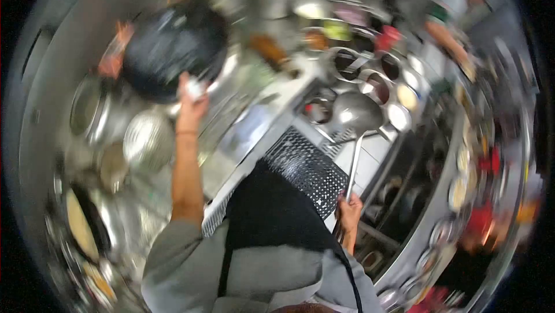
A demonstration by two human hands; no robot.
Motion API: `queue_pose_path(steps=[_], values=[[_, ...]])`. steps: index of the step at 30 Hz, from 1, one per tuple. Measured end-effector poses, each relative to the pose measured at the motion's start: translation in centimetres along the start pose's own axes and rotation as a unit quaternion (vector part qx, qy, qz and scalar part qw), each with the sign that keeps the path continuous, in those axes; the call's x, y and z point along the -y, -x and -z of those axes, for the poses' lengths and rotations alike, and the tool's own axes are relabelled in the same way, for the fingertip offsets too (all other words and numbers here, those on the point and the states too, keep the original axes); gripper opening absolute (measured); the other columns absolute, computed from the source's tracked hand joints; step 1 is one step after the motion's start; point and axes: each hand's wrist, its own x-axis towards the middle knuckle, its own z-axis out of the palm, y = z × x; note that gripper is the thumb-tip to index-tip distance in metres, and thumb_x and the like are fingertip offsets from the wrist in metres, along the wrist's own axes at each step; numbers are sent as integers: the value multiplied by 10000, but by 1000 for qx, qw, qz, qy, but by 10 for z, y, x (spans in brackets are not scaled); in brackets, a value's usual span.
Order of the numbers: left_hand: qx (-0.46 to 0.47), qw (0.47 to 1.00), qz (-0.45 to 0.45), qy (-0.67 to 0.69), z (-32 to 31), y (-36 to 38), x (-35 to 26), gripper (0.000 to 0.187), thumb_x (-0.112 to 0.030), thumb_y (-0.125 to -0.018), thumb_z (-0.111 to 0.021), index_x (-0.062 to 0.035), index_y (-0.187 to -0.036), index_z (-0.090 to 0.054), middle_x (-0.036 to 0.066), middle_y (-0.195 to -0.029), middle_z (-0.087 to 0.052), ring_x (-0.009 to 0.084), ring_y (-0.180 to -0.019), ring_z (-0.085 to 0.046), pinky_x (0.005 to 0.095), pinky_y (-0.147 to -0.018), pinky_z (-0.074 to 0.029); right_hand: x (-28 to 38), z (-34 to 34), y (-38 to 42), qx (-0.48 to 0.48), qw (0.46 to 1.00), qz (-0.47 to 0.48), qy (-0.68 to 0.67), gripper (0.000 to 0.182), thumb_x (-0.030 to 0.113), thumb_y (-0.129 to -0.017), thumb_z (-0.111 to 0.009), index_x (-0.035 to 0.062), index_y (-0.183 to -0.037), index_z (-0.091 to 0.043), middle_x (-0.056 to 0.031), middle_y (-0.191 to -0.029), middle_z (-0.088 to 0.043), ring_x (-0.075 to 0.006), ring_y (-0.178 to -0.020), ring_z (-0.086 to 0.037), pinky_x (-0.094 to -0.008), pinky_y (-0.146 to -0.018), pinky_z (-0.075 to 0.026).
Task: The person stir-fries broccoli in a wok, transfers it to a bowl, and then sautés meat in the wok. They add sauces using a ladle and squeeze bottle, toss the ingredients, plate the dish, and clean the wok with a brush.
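Observation:
My left hand (191, 99) is closed at the near rim of a large black wok (167, 53), with a folded white cloth (196, 89) under the fingers. The wok is tilted, and orange flames (115, 53) show along its left side. Its surface is smeared by motion. My right hand (349, 206) is wrapped round the long handle of a metal ladle (358, 110). The ladle's broad bowl hangs close over several round pots of sauce and seasoning, overlapping some of them in this view.
A perforated metal grate (303, 165) lies in front of my black apron. A round strainer (147, 139) is on the stove at left. Another person (445, 18) stands at the upper right, one arm reaching down. Small bowls (459, 191) line the right-hand counter.

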Motion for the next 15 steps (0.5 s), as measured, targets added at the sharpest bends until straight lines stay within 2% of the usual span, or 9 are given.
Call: queue_pose_path(steps=[1,2,3,5,7,10,12,13,15], values=[[-218,974,-43,42,-78,37,0,358,-467,-912,-595,-121,-821,-575,26,-748,-623,146,-622,-593,272,-531,-493,34,-23,-13,44,999,14,-25,66,3,-886,-574,37,-942,-579,47,-570,-481,-45,-394,-402,-223,-347,-305],[-148,986,6,-74,-39,47,5,348,-444,-898,-618,-102,-833,-593,36,-771,-633,143,-637,-597,273,-538,-491,43,-31,-37,96,994,54,13,98,24,-890,-558,42,-986,-565,23,-523,-460,-63,-345,-372,-228,-319,-286],[-226,950,-5,-214,-64,83,7,312,-380,-883,-633,-68,-878,-625,54,-814,-645,148,-722,-616,271,-625,-504,61,-46,-52,122,990,63,24,104,28,-888,-553,42,-991,-555,21,-521,-454,-65,-342,-368,-227,-319,-285],[-187,900,-74,-387,-57,121,24,370,-333,-840,-659,4,-989,-627,124,-893,-655,198,-822,-630,301,-719,-505,93,-91,-84,156,984,79,39,117,38,-885,-545,41,-1002,-540,19,-517,-442,-69,-337,-360,-227,-322,-284],[-327,774,-132,-525,-8,146,86,477,-328,-793,-697,53,-1063,-595,207,-966,-642,275,-869,-626,369,-753,-492,131,-124,-109,182,976,111,54,116,22,-896,-532,26,-1012,-542,17,-543,-458,-76,-367,-410,-234,-327,-300],[-310,771,-141,-538,-47,177,97,563,-334,-759,-731,65,-1119,-563,279,-1047,-598,377,-955,-592,438,-809,-473,217,-180,-133,294,934,201,-8,265,105,-899,-567,1,-1127,-482,11,-578,-454,-71,-390,-394,-226,-348,-345],[-288,591,-31,-753,-49,185,107,725,-348,-769,-743,120,-1253,-473,277,-1091,-602,375,-1061,-562,431,-915,-451,263,-214,-123,330,919,186,-111,499,146,-906,-595,-11,-1321,-368,-14,-651,-456,-85,-413,-421,-230,-338,-423],[-291,626,-37,-723,-27,189,125,726,-328,-751,-768,102,-1254,-469,300,-1128,-564,436,-1108,-507,467,-965,-405,266,-220,-123,349,915,175,-104,527,153,-913,-591,-16,-1345,-340,-13,-654,-454,-87,-411,-418,-231,-329,-421],[-307,655,-49,-689,-27,195,125,736,-332,-744,-779,99,-1254,-471,293,-1138,-561,426,-1104,-516,464,-956,-414,268,-226,-130,355,915,171,-93,531,139,-932,-565,-25,-1372,-318,-14,-644,-450,-82,-409,-412,-230,-307,-404]])
